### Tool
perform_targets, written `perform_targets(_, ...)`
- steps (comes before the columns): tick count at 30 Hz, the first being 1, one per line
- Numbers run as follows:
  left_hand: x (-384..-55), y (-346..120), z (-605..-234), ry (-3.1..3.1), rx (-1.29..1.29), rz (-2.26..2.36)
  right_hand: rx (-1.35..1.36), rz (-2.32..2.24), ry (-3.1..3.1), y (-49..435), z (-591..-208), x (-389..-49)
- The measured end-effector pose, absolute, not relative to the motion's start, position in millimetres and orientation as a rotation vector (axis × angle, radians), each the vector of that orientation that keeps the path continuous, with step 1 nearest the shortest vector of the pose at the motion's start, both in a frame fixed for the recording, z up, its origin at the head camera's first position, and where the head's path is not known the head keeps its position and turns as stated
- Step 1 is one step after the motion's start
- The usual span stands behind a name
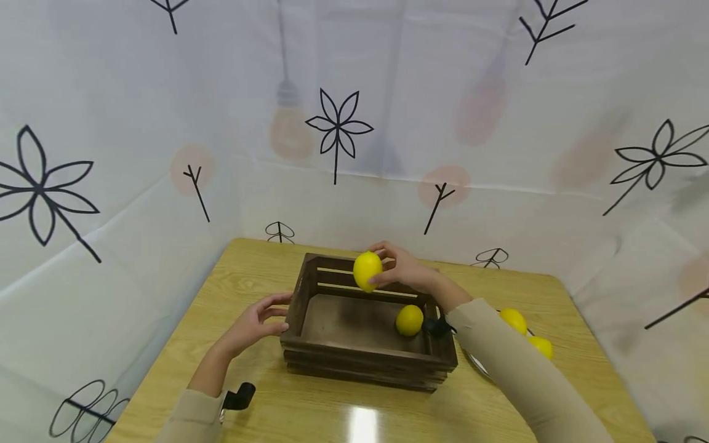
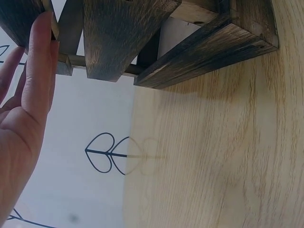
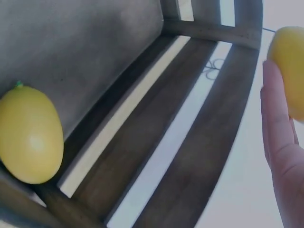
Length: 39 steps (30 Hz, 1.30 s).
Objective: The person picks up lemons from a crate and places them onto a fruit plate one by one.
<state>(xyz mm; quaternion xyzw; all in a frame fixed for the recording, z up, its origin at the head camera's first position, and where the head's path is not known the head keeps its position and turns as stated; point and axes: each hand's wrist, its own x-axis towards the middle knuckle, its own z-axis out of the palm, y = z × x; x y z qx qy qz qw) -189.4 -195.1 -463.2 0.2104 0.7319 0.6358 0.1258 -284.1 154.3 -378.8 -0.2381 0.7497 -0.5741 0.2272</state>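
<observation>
My right hand (image 1: 407, 271) pinches a yellow lemon (image 1: 368, 271) between thumb and fingers, above the back part of a dark brown slatted wooden crate (image 1: 365, 363). Inside the crate, at its right end, lies another lemon (image 1: 409, 320); the right wrist view shows this lemon (image 3: 32, 135) with a small green tip. At the crate's left end is my left hand (image 1: 257, 323), its fingers spread and loosely bent with the tips right at the side. In the left wrist view the left hand's fingers (image 2: 38, 71) lie along the crate's slats (image 2: 118, 33).
A plate (image 1: 479, 367) with lemons (image 1: 513, 320) stands right of the crate, partly hidden behind my right sleeve (image 1: 515, 369). The wooden table (image 1: 244, 271) meets a patterned white cloth (image 1: 388, 209) at the back and sides.
</observation>
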Motion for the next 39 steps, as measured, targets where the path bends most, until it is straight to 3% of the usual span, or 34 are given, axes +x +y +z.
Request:
perform_targets(20, -188.5, -195.0, -466.1, 2.148, 0.619, 1.848, -0.307, -1.915, 2.332, 194.6, -354.1, -250.0)
perform_targets(39, -188.9, -194.9, -465.7, 2.153, 0.635, 1.842, -0.172, -1.925, 2.413, 247.2, -365.3, -223.8)
